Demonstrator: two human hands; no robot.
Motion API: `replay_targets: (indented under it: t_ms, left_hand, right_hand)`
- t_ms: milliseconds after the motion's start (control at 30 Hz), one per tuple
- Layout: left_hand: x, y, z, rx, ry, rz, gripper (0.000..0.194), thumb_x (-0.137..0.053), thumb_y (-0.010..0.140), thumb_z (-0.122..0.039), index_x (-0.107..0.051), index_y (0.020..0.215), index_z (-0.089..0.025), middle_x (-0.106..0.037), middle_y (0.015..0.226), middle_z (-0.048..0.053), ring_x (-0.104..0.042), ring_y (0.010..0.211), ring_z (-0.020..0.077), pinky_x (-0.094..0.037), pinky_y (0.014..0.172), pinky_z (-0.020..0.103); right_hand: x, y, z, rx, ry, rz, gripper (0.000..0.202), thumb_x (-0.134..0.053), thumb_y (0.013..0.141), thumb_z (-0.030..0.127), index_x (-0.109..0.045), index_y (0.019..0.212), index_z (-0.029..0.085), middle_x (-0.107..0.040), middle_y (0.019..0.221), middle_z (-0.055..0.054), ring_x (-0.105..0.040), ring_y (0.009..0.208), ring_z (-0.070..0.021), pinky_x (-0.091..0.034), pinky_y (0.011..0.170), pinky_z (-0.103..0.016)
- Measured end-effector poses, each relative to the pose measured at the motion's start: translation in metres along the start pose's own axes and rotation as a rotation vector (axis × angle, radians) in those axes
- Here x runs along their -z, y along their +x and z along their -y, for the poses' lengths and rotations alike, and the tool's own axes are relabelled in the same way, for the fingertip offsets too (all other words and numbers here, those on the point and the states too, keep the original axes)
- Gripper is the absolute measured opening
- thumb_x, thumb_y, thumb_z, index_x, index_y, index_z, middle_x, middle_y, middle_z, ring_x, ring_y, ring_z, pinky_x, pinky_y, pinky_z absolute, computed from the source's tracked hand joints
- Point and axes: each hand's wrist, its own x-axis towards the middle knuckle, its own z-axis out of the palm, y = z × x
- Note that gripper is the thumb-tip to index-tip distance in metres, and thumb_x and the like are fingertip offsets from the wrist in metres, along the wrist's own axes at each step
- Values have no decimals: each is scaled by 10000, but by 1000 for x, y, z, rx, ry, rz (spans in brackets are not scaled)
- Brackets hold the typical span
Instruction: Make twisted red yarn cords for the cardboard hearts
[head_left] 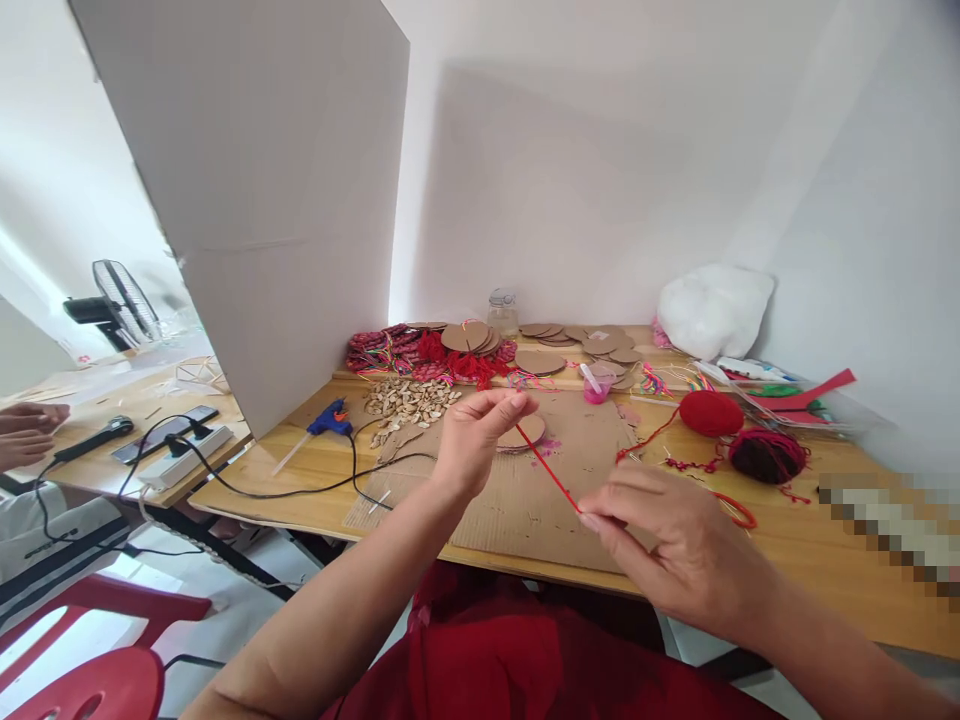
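Note:
A strand of red yarn point(551, 472) is drawn straight between my two hands. My left hand point(480, 430) pinches its upper end between thumb and fingertips. Lower and to the right, my right hand point(667, 535) is closed on the other end. Beneath the strand, a round cardboard disc point(523, 434) lies on a flat sheet of corrugated cardboard point(517, 520), partly covered by my left hand. To the right rest a ball of red yarn point(711, 412) and a darker red-black ball point(769, 457).
Left of the cardboard are a blue glue gun point(330, 420) with its cord and a pile of pale, flat pieces point(412, 405). Cardboard discs point(540, 362), a pink cup point(598, 385) and a glass jar point(502, 312) stand behind. Another person's hands point(30, 435) show far left.

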Motion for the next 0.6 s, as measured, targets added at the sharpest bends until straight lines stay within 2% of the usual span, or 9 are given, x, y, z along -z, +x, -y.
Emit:
replay_targets:
  t_ms: [133, 200, 300, 467, 600]
  left_hand:
    - [-3, -15, 11, 46, 208, 132, 147, -785, 785, -303, -781, 812, -159, -776, 860, 71, -701, 835, 166, -505, 864, 278]
    - [-5, -20, 15, 93, 217, 193, 138, -796, 769, -300, -785, 791, -164, -772, 826, 63, -691, 794, 164, -505, 826, 273]
    - [-6, -25, 19, 210, 157, 258, 158, -825, 735, -310, -789, 786, -165, -771, 822, 69, -700, 815, 180, -506, 859, 300]
    - [-6, -28, 21, 452, -13, 228, 246, -901, 628, -325, -762, 731, -150, -760, 757, 58, -736, 819, 213, -504, 932, 379]
    - [-9, -32, 19, 530, -43, 237, 261, -910, 612, -301, -744, 717, -129, -757, 751, 71, -744, 819, 228, -512, 923, 394]
  right_hand:
    - [24, 19, 3, 100, -54, -60, 198, -493, 972, 187, -666, 876, 201, -584, 715, -31, -525, 693, -168, -394, 654, -303]
    - [30, 28, 0, 133, -72, -78, 212, -490, 974, 191, -669, 862, 209, -602, 718, -32, -530, 696, -170, -402, 656, -307]
    - [34, 39, -9, 125, -33, -103, 221, -490, 963, 192, -672, 845, 228, -642, 752, -24, -551, 710, -165, -423, 674, -302]
    - [34, 47, -17, 36, 60, -143, 203, -515, 936, 182, -661, 802, 229, -608, 694, 6, -519, 646, -140, -403, 637, -281]
    - [31, 50, -21, 12, 128, -184, 183, -535, 911, 167, -654, 779, 213, -572, 660, 13, -480, 618, -130, -382, 624, -282]
